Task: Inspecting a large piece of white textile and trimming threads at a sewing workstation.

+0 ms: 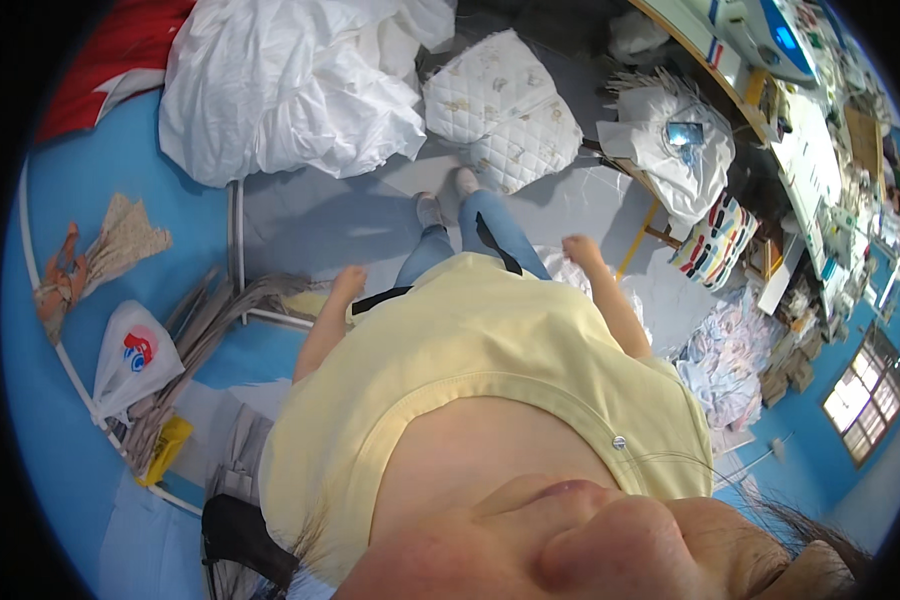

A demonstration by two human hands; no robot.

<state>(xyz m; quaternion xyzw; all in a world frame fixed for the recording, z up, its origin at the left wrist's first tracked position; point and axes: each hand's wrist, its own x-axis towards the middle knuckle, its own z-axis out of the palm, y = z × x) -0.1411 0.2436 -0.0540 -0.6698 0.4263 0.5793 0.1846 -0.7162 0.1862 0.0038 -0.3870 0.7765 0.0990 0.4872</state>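
Head view: left hand and right hand hung apart, fingers curled, how tightly I couldn't tell! White plastic showed just beside the right fingers, contact unclear, while quilted cloth lay well beyond, toward the floor's far edge.

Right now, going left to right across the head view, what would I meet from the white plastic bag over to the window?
White plastic bag, left hand, left shoe, right hand, striped fabric bundle, window.
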